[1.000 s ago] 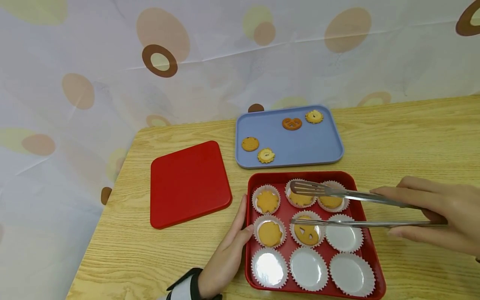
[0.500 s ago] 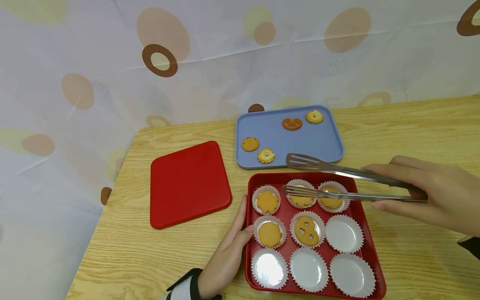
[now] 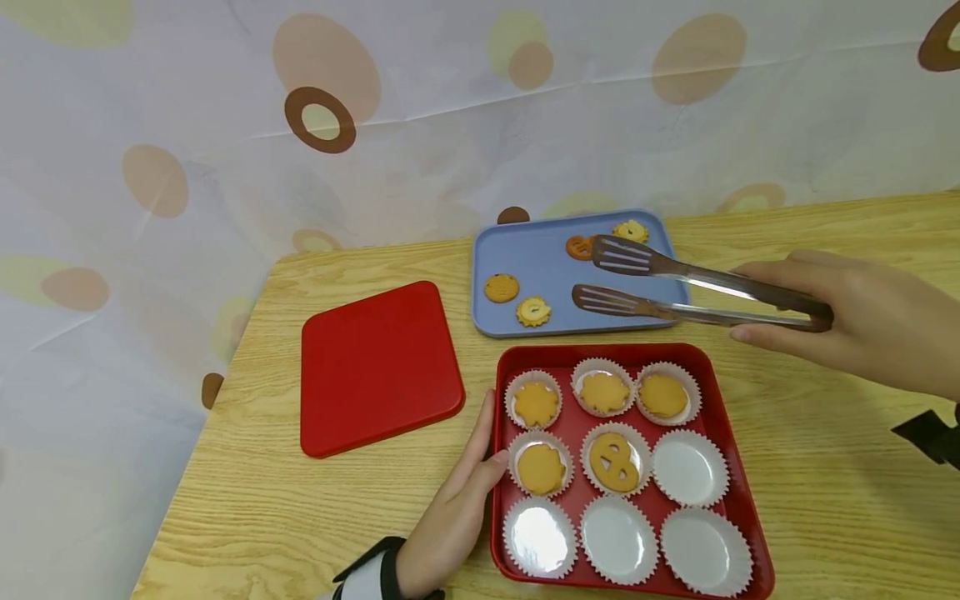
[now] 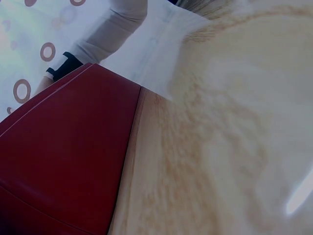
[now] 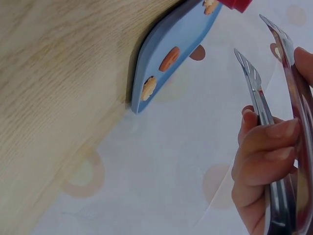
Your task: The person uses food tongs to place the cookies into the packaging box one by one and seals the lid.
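Observation:
My right hand (image 3: pixel 870 321) grips metal tongs (image 3: pixel 731 283) with slotted ends, spread apart over the blue tray (image 3: pixel 558 287) with nothing between them. In the right wrist view, fingers curl around the tongs (image 5: pixel 264 105). On the tray lie a pretzel-shaped cookie (image 3: pixel 578 247), a round cookie (image 3: pixel 501 287), and two scalloped cookies, one lower left (image 3: pixel 533 312) and one upper right (image 3: pixel 631 230). My left hand (image 3: pixel 450 521) rests along the left wall of a red box (image 3: pixel 540 357), fingers straight. Several white paper cups hold cookies; others, like the front-left cup (image 3: pixel 539 537), are bare.
A flat red square lid (image 3: pixel 378 371) lies left of the box on the wooden table (image 3: pixel 300 517). Behind the table hangs a white cloth (image 3: pixel 420 167) with coloured ovals. The box stands close in front of the blue tray.
My right hand has lifted the tongs away from the box's cups and carried them back over the blue tray. The left hand has stayed at the box.

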{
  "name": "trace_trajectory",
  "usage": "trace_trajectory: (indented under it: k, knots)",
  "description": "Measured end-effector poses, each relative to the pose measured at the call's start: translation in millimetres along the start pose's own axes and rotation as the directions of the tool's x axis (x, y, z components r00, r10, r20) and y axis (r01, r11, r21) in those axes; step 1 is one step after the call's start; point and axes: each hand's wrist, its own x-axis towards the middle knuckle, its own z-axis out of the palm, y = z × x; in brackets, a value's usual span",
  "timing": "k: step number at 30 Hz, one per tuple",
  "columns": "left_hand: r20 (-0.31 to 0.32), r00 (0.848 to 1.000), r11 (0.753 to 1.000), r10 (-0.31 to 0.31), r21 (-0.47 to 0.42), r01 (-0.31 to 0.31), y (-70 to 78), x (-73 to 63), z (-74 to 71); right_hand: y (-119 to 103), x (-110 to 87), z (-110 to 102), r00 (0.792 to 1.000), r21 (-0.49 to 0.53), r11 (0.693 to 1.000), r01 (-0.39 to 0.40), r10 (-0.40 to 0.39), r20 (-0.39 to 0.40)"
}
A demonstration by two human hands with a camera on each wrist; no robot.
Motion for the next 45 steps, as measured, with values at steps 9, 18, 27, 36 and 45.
trace_trajectory:
  k: [9, 18, 27, 36, 45]
  knots:
    - [-0.004, 1.0, 1.0, -0.019, -0.005, 0.019, 0.8, 0.0, -0.6, -3.1, 24.9, 8.0, 0.993, -0.043, 0.999, -0.012, 0.017, 0.117]
    - [-0.01, 1.0, 1.0, -0.015, -0.001, 0.015, 0.5, 0.4, -0.2, -11.2, 45.7, 19.7, 0.988, 0.027, 0.999, 0.041, -0.045, 0.147]
    - [-0.004, 1.0, 1.0, -0.001, 0.002, 0.001, -0.1, 0.8, -0.2, -14.9, 58.2, 33.9, 0.981, 0.081, 0.995, 0.063, -0.077, 0.178]
    - [-0.002, 1.0, 1.0, 0.001, -0.007, -0.001, -0.3, 1.0, 0.5, -24.0, 62.4, 41.0, 0.976, 0.104, 0.989, 0.108, -0.125, 0.177]
    - [0.0, 1.0, 1.0, -0.003, -0.009, 0.003, -0.4, 0.8, 0.1, -26.9, 62.8, 43.7, 0.975, 0.053, 0.989, 0.138, -0.145, 0.17]
